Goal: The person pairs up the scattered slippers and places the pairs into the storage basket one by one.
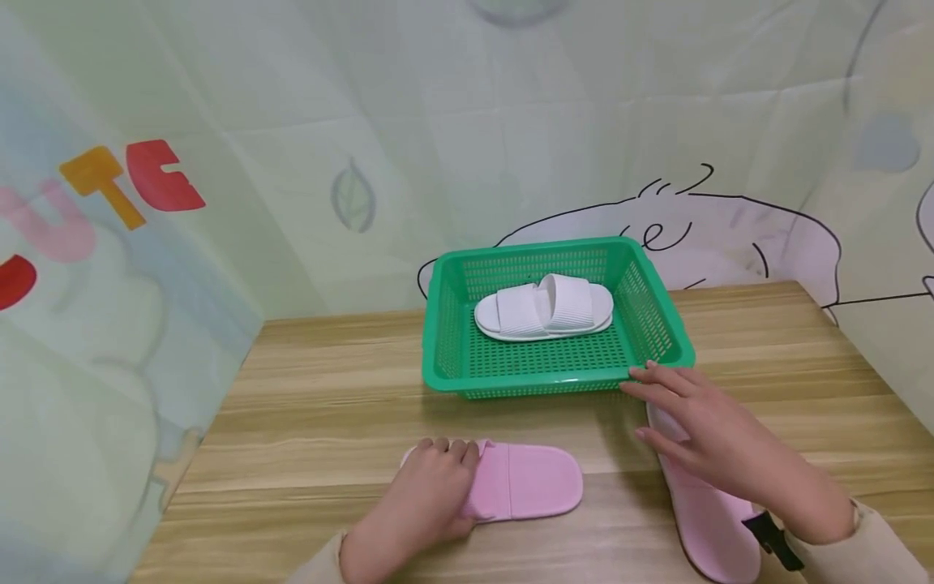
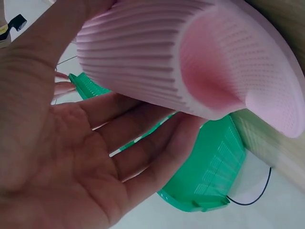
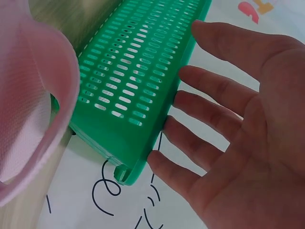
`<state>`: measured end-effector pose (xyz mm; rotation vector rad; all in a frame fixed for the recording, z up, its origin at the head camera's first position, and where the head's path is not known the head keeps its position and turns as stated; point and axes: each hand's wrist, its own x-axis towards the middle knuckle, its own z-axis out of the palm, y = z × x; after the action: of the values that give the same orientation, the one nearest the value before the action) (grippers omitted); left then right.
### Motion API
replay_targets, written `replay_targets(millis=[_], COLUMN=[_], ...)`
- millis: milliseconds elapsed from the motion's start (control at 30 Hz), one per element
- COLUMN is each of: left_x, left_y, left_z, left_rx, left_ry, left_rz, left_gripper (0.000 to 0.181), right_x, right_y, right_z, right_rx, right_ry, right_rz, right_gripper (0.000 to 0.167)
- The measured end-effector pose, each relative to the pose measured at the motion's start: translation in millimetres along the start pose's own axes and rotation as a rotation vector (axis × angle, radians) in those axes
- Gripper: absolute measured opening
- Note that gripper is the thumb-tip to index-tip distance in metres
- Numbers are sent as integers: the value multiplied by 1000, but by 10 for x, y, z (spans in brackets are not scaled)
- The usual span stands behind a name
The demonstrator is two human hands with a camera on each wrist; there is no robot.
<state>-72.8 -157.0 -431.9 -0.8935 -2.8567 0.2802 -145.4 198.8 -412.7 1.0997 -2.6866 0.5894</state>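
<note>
A pink slipper (image 1: 543,480) lies crosswise on the table, and my left hand (image 1: 434,495) grips it around its strap. In the left wrist view the fingers of my left hand (image 2: 138,143) lie against the ribbed strap of this slipper (image 2: 133,52). A second pink slipper (image 1: 711,523) lies lengthwise at the right, partly under my right hand (image 1: 718,430). My right hand (image 3: 238,114) has its fingers spread and holds nothing; its fingertips are at the rim of the green basket (image 3: 147,148). Two white slippers (image 1: 520,312) rest in the basket (image 1: 525,385).
The wooden table (image 1: 314,389) runs back to a printed cloth (image 1: 292,162) with letters and line drawings. The basket stands near the table's back edge. A black clip-like object (image 1: 773,539) sits by the right cuff.
</note>
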Motion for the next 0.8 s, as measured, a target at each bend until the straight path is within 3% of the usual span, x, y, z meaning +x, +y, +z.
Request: replay_targets(millis=[200, 467, 667, 800], left_x=[9, 27, 30, 20], left_y=[-2, 1, 0, -1], left_z=[18, -4, -13, -20], left_rx=[0, -19, -15, -13], left_ry=[10, -42, -58, -66], left_rz=[-8, -19, -22, -22], left_gripper=[69, 68, 70, 71], right_x=[-20, -69, -97, -119], right_y=[7, 38, 44, 62], right_z=[33, 16, -24, -53], right_rx=[-43, -32, -54, -61], right_ry=[23, 39, 114, 119], right_rz=[-34, -88, -100, -112], right_gripper=[57, 62, 57, 51])
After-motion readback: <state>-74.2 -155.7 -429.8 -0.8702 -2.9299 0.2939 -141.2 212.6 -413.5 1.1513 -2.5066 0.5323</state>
